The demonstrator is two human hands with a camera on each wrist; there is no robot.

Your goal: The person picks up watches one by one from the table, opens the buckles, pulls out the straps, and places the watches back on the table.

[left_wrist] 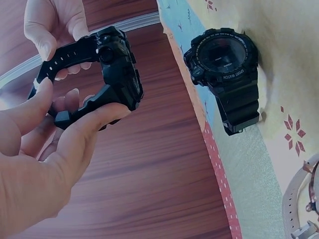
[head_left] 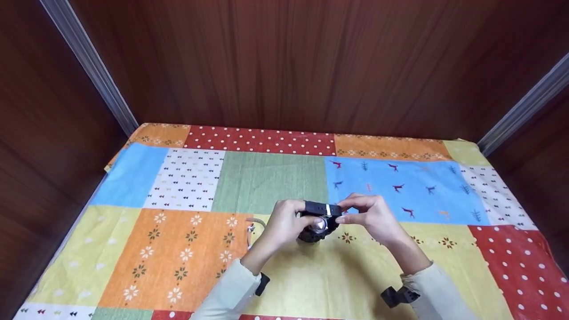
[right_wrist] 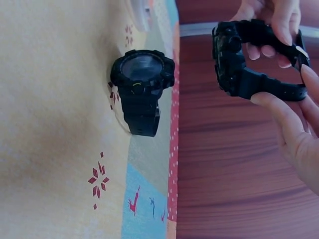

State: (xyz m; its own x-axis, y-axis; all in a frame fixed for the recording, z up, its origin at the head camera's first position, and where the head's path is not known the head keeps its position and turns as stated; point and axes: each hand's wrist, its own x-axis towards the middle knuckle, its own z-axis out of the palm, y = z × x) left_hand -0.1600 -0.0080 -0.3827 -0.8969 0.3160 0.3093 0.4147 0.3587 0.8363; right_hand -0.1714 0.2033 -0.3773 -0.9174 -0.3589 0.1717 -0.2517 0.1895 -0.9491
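Observation:
A black sport watch [left_wrist: 122, 64] is held up off the table between both hands, its strap bent into a loop. My left hand [head_left: 284, 222] grips the watch, with its thumb along the strap near the case. At the strap's other side, my right hand [head_left: 371, 218] pinches the band by a pale keeper loop [right_wrist: 302, 51]. Just below the hands, a second black sport watch [left_wrist: 229, 74] stands on the cloth with its dial up; in the head view the held watch partly covers it.
A patchwork-print cloth [head_left: 186, 262] covers the table. Left of my left hand lies a watch with a light strap [head_left: 257, 220], cut off at the edge in the left wrist view. Dark wood panels [head_left: 284, 66] rise behind the table and at both sides.

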